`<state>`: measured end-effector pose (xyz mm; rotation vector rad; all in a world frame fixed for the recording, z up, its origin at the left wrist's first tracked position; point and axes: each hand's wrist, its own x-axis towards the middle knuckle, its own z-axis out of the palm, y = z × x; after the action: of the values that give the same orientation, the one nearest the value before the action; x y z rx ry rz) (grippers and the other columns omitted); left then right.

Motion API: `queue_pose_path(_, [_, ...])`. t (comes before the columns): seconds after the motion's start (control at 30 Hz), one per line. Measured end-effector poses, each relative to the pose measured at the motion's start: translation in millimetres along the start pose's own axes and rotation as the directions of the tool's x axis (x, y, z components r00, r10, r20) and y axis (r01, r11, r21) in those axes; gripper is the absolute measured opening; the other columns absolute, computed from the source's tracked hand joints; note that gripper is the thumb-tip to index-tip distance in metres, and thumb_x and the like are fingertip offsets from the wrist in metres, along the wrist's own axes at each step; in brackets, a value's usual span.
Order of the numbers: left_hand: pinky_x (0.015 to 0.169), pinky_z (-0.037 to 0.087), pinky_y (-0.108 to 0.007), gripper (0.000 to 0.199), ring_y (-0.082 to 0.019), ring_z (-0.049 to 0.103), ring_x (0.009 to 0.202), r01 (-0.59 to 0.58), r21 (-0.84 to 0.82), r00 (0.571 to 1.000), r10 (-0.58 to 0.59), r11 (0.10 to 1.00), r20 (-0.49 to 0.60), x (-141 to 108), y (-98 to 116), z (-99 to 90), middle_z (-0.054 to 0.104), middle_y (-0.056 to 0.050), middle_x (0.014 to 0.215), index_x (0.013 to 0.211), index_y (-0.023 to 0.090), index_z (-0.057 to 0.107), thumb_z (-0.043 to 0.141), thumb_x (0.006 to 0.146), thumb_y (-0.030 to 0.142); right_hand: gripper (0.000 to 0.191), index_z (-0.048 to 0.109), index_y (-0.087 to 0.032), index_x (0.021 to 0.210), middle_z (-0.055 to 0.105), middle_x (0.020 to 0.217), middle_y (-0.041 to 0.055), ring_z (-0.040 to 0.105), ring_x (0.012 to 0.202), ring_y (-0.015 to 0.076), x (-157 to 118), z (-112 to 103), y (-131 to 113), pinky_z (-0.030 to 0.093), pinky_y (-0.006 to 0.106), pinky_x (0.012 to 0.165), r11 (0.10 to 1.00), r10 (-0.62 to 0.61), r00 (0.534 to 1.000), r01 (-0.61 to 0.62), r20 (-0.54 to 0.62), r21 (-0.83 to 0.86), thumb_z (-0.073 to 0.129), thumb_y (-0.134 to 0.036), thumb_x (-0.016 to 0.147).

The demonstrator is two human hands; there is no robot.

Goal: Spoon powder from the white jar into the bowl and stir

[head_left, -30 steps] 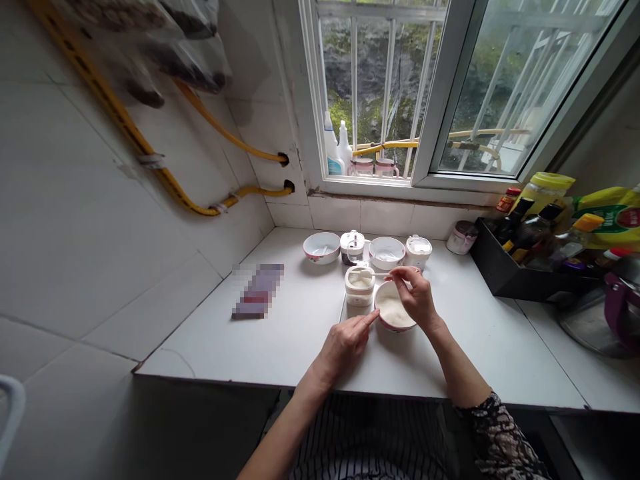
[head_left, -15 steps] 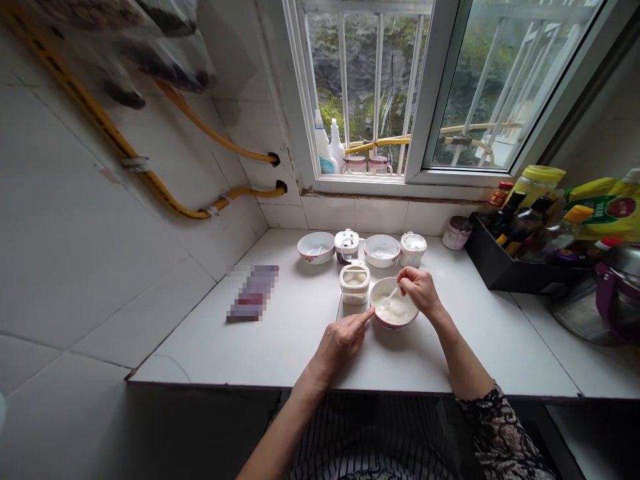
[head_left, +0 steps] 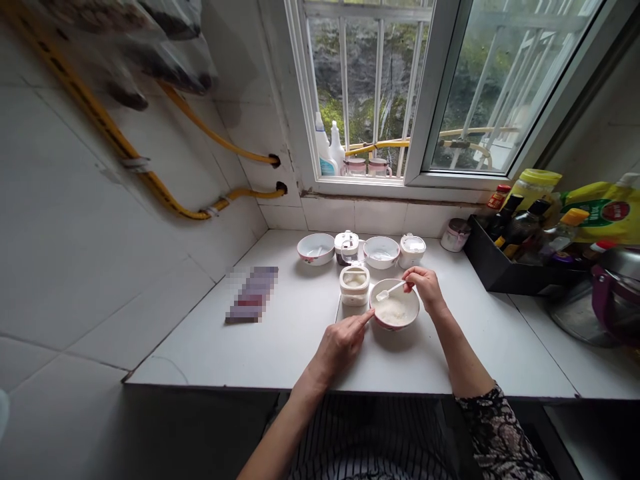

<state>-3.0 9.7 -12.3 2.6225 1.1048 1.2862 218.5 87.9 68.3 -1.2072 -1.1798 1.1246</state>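
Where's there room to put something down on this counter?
The white counter is bare between the blurred packet and the lidded jar. Another patch lies between the pink-rimmed bowl and the black tray. It's crowded along the back wall, with bowls and jars close together, and around the bowl, by the left hand and the right hand holding a spoon.

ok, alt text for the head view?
A right hand holds a small white spoon over a white bowl of white powder, with the left hand's index finger at the rim. They are on a white counter below a barred window.
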Motion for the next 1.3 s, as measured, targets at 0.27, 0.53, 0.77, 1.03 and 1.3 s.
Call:
queue_pose_path(0.27, [0.071,0.06,-0.026,0.046,-0.017,0.072,0.082,-0.019,0.01,1.0,0.019,1.0,-0.019,1,0,0.5,0.073,-0.008,0.101,0.142,0.019,0.047,0.044,0.097,0.008,0.009,0.061,-0.018,0.052,0.056,0.04,0.0001,0.048,0.043,0.0127,1,1,-2,0.041,0.027,0.049,0.998,0.019,1.0,-0.018,-0.016,0.054,0.054,-0.023,0.053])
queue_pose_path(0.53, [0.068,0.06,-0.025,0.044,-0.017,0.071,0.08,0.008,0.035,1.0,-0.008,0.999,0.005,-1,-1,1.7,0.073,-0.008,0.096,0.138,0.017,0.051,0.043,0.096,0.007,0.01,0.061,-0.02,0.073,0.066,0.058,0.0013,0.06,0.057,0.0177,-4,23,-3,0.044,0.028,0.054,0.985,-0.17,0.983,0.171,-0.066,0.016,0.058,-0.029,0.07])
queue_pose_path(0.77, [0.066,0.06,-0.027,0.046,-0.018,0.071,0.077,0.0,0.034,1.0,0.0,0.999,-0.003,-1,-1,1.2,0.073,-0.007,0.093,0.14,0.018,0.049,0.042,0.096,0.007,0.014,0.061,-0.022,0.085,0.072,0.074,0.0041,0.063,0.072,0.0203,-16,40,3,0.046,0.04,0.085,0.502,-0.721,0.633,0.757,0.281,-0.419,0.049,-0.019,0.091])
queue_pose_path(1.03, [0.072,0.06,-0.025,0.048,-0.016,0.071,0.082,0.016,0.023,1.0,-0.017,1.0,0.022,-1,-2,1.4,0.073,-0.009,0.098,0.141,0.019,0.049,0.043,0.095,0.007,0.008,0.061,-0.022,0.087,0.074,0.076,0.0046,0.066,0.077,0.022,-19,33,-1,0.048,0.039,0.083,0.708,-0.64,0.765,0.625,0.077,-0.328,0.054,-0.027,0.089])
queue_pose_path(1.3, [0.07,0.06,-0.026,0.047,-0.017,0.072,0.079,0.0,0.024,1.0,0.0,1.0,0.006,1,0,-0.7,0.073,-0.008,0.096,0.141,0.019,0.048,0.043,0.096,0.007,0.008,0.059,-0.022,0.07,0.059,0.052,-0.002,0.055,0.051,0.0163,-12,5,-7,0.044,0.03,0.057,0.957,-0.263,0.963,0.254,-0.053,-0.14,0.053,-0.027,0.071])
